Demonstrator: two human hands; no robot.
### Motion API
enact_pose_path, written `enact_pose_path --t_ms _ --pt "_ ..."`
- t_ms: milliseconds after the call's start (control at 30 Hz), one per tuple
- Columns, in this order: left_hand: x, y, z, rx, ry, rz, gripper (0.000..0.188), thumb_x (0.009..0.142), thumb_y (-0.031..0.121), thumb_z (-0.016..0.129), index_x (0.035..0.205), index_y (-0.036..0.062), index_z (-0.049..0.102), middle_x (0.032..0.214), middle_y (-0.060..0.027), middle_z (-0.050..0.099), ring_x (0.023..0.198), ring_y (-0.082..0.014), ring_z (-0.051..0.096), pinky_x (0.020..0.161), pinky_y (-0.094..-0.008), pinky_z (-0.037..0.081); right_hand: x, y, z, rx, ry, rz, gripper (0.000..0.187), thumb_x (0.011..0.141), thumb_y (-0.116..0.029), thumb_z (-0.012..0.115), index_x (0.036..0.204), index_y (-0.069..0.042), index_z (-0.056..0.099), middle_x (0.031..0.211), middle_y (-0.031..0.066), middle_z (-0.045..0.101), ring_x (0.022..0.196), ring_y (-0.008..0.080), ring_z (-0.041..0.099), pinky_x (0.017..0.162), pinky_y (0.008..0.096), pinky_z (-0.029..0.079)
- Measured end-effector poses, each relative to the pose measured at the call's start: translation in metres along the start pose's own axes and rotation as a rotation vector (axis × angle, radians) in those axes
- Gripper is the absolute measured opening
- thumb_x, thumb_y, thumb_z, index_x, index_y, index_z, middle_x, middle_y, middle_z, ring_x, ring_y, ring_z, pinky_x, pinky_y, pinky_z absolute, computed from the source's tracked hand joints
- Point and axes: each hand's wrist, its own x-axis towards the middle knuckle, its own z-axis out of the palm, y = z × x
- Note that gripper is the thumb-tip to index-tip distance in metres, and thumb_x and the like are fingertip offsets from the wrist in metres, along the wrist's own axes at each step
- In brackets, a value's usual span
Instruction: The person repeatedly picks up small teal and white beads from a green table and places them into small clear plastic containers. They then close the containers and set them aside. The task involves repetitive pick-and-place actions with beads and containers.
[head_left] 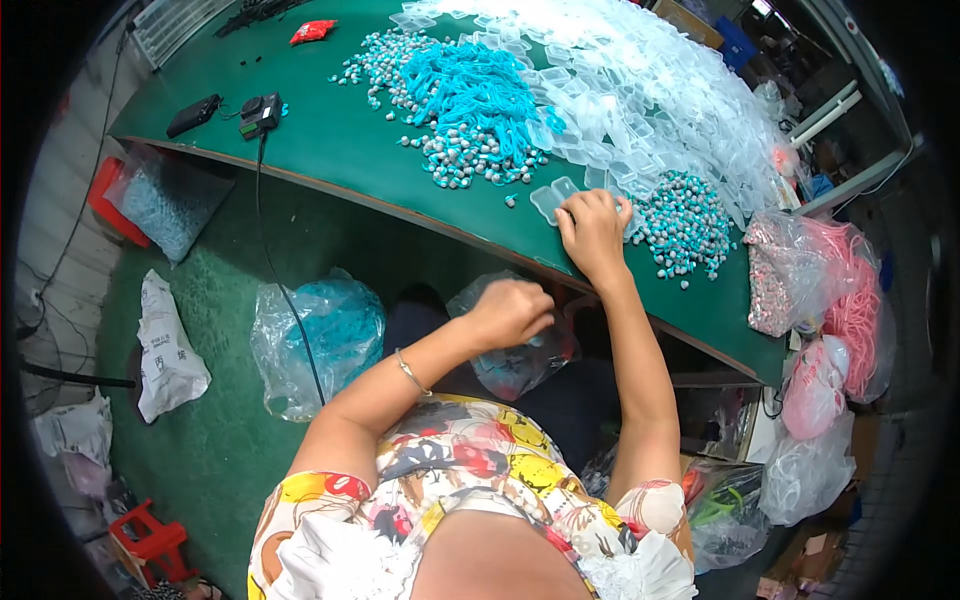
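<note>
Step in hand looks like loading or sorting small parts into clear plastic containers; a judgement only. Right grip [597,232] is down on the desk [335,165], fingers bent over a clear tray [545,204] near the front edge, just beside the teal-and-silver bead pile [685,222]. Can't tell if it pinches a bead or just steadies the plastic. Left grip [512,312] is curled narrow, off the desk and above the lap; contents hidden, so can't say if it's loaded.

Next move probably calls for the left grip to come up to the tray while the right one keeps it from sliding; light plastic, likely skids easily.

Containers: big heap of clear trays [650,100] behind, jumbled; I see no parts in them. Teal cords [468,90] lie loose left of it, beaded ends spilling out. Bagged stock: pinkish beads in a clear bag [772,285] at the desk's right end, pink cords [850,315] beside it in plastic. On the floor, a clear bag [285,345] of teal material.
</note>
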Motion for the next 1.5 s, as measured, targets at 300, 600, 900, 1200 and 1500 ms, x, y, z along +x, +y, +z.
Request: enact_pose_path --t_ms 300,600,900,1200,1500 --pt "0.064 -0.054 -0.064 0.343 0.292 -0.422 0.016 0.086 0.022 0.072 0.098 0.0115 0.070 0.090 -0.0087 0.066 0.081 -0.0317 0.067 0.069 -0.0436 0.053 -0.026 -0.015 -0.027 0.157 0.008 -0.044 0.006 0.083 -0.017 0.069 0.084 -0.012 0.066 0.094 0.0015 0.066 0.102 0.0225 0.058 0.100 0.0554 0.030" --pt "0.061 -0.063 -0.056 0.219 0.304 -0.344 0.010 0.084 0.012 0.072 0.094 0.0099 0.071 0.087 -0.0087 0.065 0.077 -0.0303 0.065 0.068 -0.0415 0.051 -0.086 0.052 -0.072 -0.206 0.167 0.414 0.010 0.082 -0.017 0.071 0.092 -0.015 0.070 0.087 0.0017 0.066 0.091 0.0229 0.060 0.091 0.0428 0.035" --pt "0.062 -0.059 -0.064 -0.237 0.282 -0.391 0.014 0.083 0.008 0.072 0.096 0.0042 0.071 0.088 -0.0107 0.068 0.074 -0.0232 0.067 0.068 -0.0348 0.053 -0.086 0.057 -0.068 -0.370 0.108 0.419 0.010 0.080 -0.015 0.074 0.087 -0.014 0.067 0.085 0.0010 0.066 0.090 0.0220 0.060 0.089 0.0422 0.035" --pt "0.068 -0.054 -0.063 -0.230 0.070 -0.268 0.013 0.081 0.007 0.074 0.094 0.0058 0.073 0.090 -0.0069 0.066 0.075 -0.0192 0.062 0.066 -0.0322 0.050 -0.037 -0.032 -0.051 0.209 0.140 0.107 0.009 0.079 -0.012 0.073 0.087 -0.014 0.068 0.088 0.0006 0.068 0.091 0.0216 0.062 0.091 0.0427 0.035" --pt "0.062 -0.052 -0.056 -0.047 0.140 -0.157 0.009 0.078 0.014 0.071 0.086 0.0090 0.074 0.086 -0.0101 0.064 0.086 -0.0321 0.062 0.077 -0.0433 0.050 -0.023 -0.040 -0.035 0.049 -0.051 0.015 0.009 0.080 -0.014 0.074 0.088 -0.014 0.069 0.083 0.0017 0.063 0.088 0.0235 0.060 0.095 0.0517 0.034"
